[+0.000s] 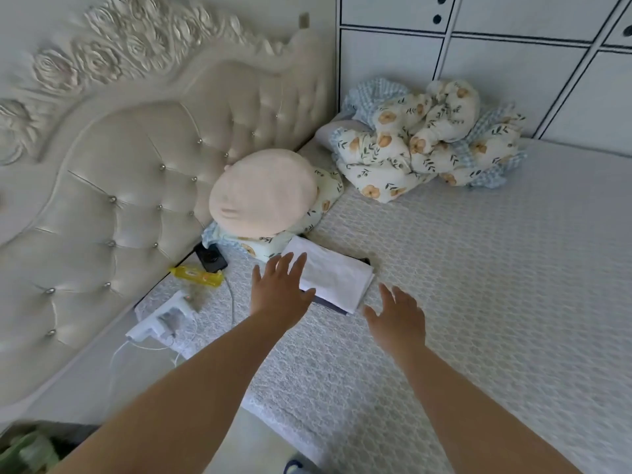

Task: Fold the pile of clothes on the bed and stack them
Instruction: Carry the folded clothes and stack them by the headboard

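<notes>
From the head camera, looking down along both forearms: the left hand (278,292) lies with fingers spread and straight, its fingertips on the near left edge of the folded stack (333,280), holding nothing. The right hand (398,318) hovers just beside the stack's right corner, fingers loose and apart, its grip empty.

The stack sits on the bed (478,268), near the headboard (136,165), just below a round beige cushion (263,193). A white piece lies on top, with a darker layer showing at the lower edge. It looks soft and light; I'd judge it will sag if lifted by one corner, so taking it under both long sides would keep the folds.

Well apart, in the far corner against the wardrobe (513,46), a crumpled floral quilt (420,142) is heaped up. Left of the stack lie a yellow bottle (196,276), a black gadget (212,258) and a white handheld device (160,319) with trailing cable. These crowd the left side, so the open mattress to the right seems the easier working room.
</notes>
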